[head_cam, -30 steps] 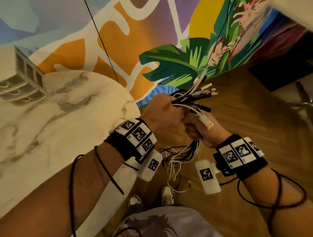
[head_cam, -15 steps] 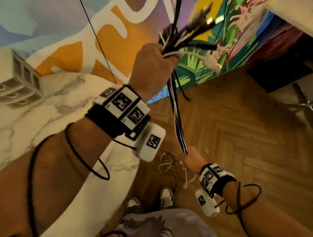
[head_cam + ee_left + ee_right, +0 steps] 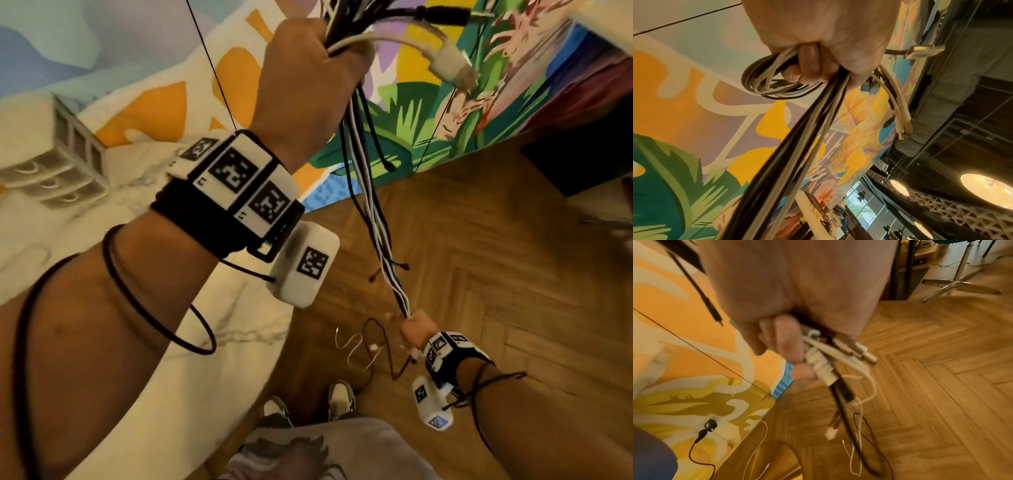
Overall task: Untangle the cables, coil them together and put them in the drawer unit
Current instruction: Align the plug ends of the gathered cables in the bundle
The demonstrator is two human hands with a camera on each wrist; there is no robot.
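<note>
Pale marbled desk (image 3: 85, 274) at the left, carrying a small white drawer unit (image 3: 51, 161) at its far edge: three shallow drawers with curved pulls, all apparently shut, contents not visible, no cable in or near it yet. Well apart from that unit, out over the wooden floor (image 3: 513, 308), the cables (image 3: 373, 212) drawn into one straight black-and-white bundle between the two hands, probably stretched that way to align the strands and work out kinks before coiling. Left hand (image 3: 308, 78) raised high, grip a tight fist around the upper plug ends, with a small loop of several turns (image 3: 764, 79) bulging out beside the curled fingers (image 3: 807, 65), seemingly the start of a coil, and white and metal plugs fanning out past the fist. Right hand (image 3: 416, 330) held low near the floor, fingers wrapped round the bundle's lower part and its white connectors (image 3: 820, 363). Below that fist, loose thin tails (image 3: 857, 443), white, dark and reddish, trailing on the floor, still to be gathered in.
</note>
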